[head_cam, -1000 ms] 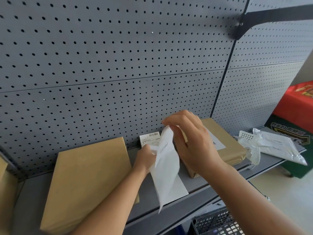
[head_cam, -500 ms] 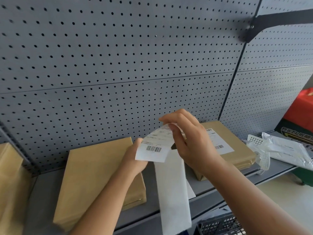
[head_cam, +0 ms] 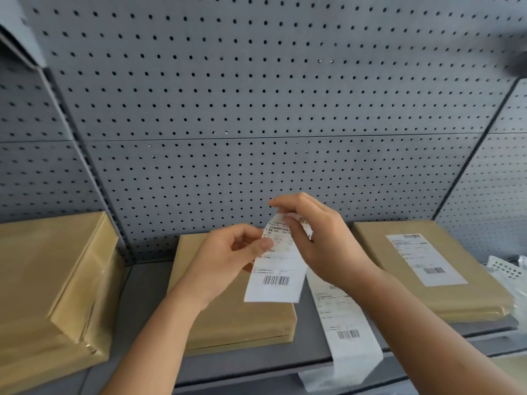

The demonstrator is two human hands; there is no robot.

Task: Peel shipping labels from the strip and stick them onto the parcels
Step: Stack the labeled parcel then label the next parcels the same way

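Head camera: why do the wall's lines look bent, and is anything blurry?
Head view: the wide-angle lens bows the seams of the pegboard; holes smear toward the edges; the dark bracket top right is blurred; the label has soft small print and a clearer barcode; light is even, without glare.

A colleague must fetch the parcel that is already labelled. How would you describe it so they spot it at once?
Find the grey pegboard wall with the shelf at its foot. Of the three brown ones lying there, take the rightmost parcel. It alone has a white barcode label stuck on its top.
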